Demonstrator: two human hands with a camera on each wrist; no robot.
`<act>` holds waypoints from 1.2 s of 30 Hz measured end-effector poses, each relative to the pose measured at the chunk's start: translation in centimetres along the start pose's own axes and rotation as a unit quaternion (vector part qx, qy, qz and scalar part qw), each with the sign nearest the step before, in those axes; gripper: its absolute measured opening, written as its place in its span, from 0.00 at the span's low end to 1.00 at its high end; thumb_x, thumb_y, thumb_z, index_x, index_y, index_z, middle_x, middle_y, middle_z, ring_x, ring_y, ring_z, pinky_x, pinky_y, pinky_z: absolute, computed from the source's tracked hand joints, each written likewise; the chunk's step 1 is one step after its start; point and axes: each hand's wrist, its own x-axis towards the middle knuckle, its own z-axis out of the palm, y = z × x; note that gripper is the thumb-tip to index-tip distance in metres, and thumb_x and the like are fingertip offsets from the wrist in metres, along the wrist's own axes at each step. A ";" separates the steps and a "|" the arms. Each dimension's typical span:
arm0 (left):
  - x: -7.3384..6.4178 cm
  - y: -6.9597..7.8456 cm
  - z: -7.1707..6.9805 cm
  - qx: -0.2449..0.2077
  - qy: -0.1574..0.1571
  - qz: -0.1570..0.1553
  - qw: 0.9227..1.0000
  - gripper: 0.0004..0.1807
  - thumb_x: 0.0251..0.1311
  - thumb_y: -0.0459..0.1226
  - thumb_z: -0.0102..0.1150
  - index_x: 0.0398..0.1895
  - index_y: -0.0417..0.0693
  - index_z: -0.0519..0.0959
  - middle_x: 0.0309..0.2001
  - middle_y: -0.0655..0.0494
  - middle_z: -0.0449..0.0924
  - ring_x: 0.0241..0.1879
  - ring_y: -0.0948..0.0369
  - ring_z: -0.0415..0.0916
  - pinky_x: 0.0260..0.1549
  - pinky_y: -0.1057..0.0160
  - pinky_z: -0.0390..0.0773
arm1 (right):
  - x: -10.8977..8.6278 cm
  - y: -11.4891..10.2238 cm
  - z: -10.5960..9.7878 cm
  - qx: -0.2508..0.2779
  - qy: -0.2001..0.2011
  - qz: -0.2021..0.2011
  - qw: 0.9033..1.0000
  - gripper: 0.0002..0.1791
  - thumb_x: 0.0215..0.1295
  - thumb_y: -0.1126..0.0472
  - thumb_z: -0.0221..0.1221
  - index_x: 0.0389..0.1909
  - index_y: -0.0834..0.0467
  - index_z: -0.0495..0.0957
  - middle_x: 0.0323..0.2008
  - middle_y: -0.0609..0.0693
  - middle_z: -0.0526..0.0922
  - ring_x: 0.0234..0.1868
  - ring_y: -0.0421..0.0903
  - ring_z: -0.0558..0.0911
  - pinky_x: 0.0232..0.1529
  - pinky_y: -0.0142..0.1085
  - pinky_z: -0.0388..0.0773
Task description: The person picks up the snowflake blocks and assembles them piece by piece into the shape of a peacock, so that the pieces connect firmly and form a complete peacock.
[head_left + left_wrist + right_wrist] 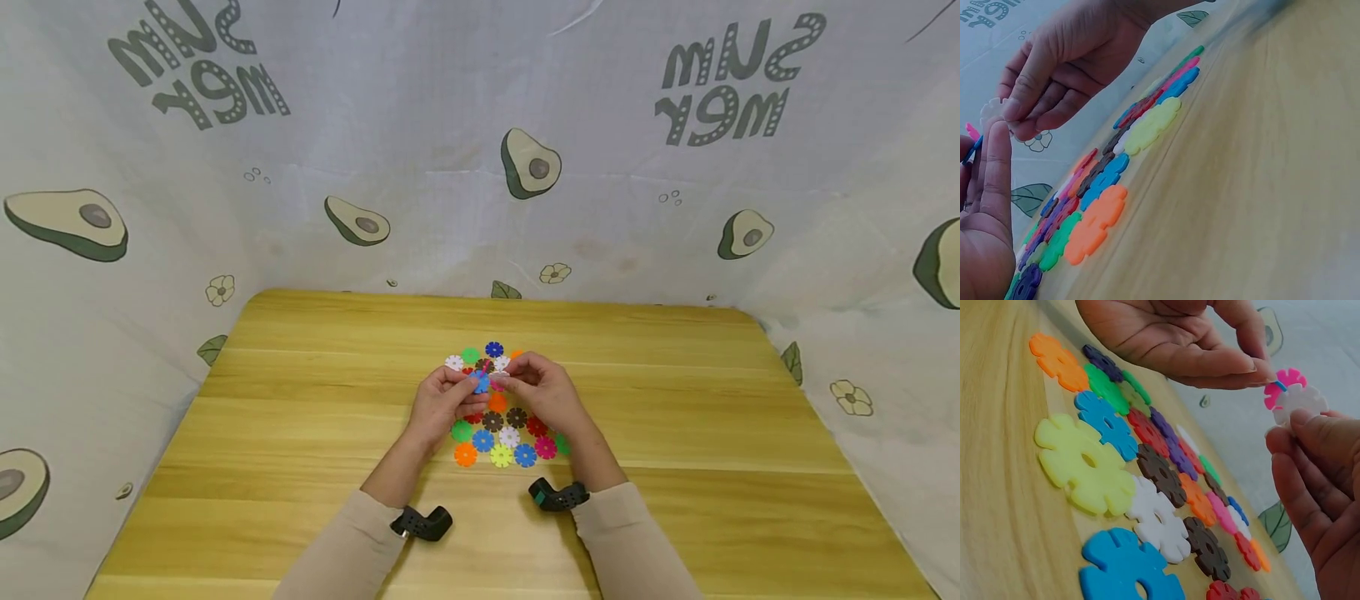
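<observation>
Both hands meet over a spread of notched plastic snowflake discs. My left hand (437, 407) pinches a blue snowflake disc (480, 382) between thumb and fingers. A pink disc (1294, 376) is joined to the blue one and stands at an angle to it. Between the thumb and fingertips of my right hand (549, 396) is a white disc (1305, 404). Its notched edge is right at the blue disc, overlapping the pink one in the right wrist view. In the left wrist view the blue disc (972, 150) appears edge-on beside the left fingers.
Several loose discs lie flat below the hands, among them a yellow one (1069, 459), an orange one (466, 454) and a brown one (1208, 549). They rest on a wooden table (300, 433). A patterned curtain (435, 183) hangs behind it. Each wrist wears a black strap-on camera (429, 523).
</observation>
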 end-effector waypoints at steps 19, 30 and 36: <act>0.2 0.3 0.0 0.024 0.025 0.008 0.999 0.05 0.69 0.30 0.59 0.37 0.42 0.72 0.30 0.55 0.87 0.29 0.61 0.89 0.34 0.63 0.89 | 0.0 -0.1 0.5 -0.033 0.011 -0.057 0.998 0.03 0.67 0.66 0.65 0.40 0.60 0.85 0.40 0.58 0.89 0.38 0.57 0.87 0.39 0.31 0.87; 0.2 0.5 0.1 0.032 0.020 0.013 0.999 0.06 0.67 0.29 0.62 0.36 0.40 0.73 0.32 0.50 0.87 0.27 0.61 0.89 0.31 0.64 0.89 | 0.2 0.1 0.8 -0.018 0.023 -0.071 0.997 0.03 0.65 0.68 0.66 0.38 0.63 0.86 0.39 0.61 0.89 0.37 0.57 0.88 0.39 0.36 0.89; 0.5 0.3 0.1 0.057 0.022 0.015 0.998 0.06 0.68 0.31 0.63 0.38 0.39 0.75 0.30 0.56 0.86 0.27 0.62 0.88 0.32 0.66 0.89 | 0.4 0.2 0.2 -0.059 0.034 -0.025 0.997 0.07 0.67 0.65 0.66 0.45 0.60 0.85 0.45 0.58 0.88 0.45 0.55 0.87 0.48 0.39 0.88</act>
